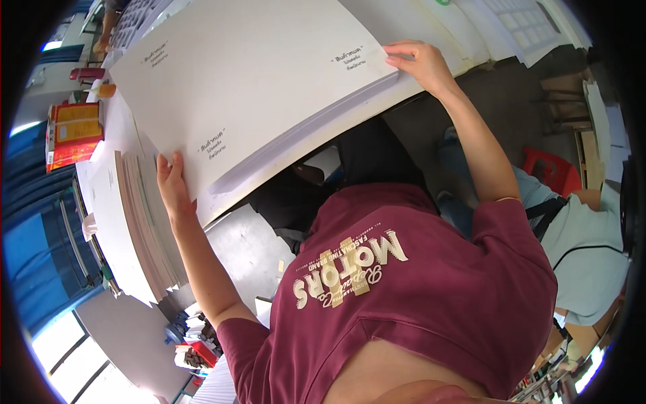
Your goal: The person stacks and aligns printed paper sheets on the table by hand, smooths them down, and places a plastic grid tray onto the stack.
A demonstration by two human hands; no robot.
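A large white printed sheet [269, 81] with small blocks of black text lies on a thick stack of paper [303, 131] on the table in front of me. My right hand [420, 64] pinches the sheet's right corner between thumb and fingers. At the left corner, my left hand [175, 185] holds the sheet's edge, with two fingertips showing upright and the thumb partly hidden. To the left of my left hand stands another tall paper stack [124, 222].
The white table's front edge [464, 67] runs just before my body. A red and yellow box [75, 131] sits at the far left. On the right are a red plastic stool [552, 168] and another person in a light top [585, 249]. More printed sheets [521, 27] lie at the upper right.
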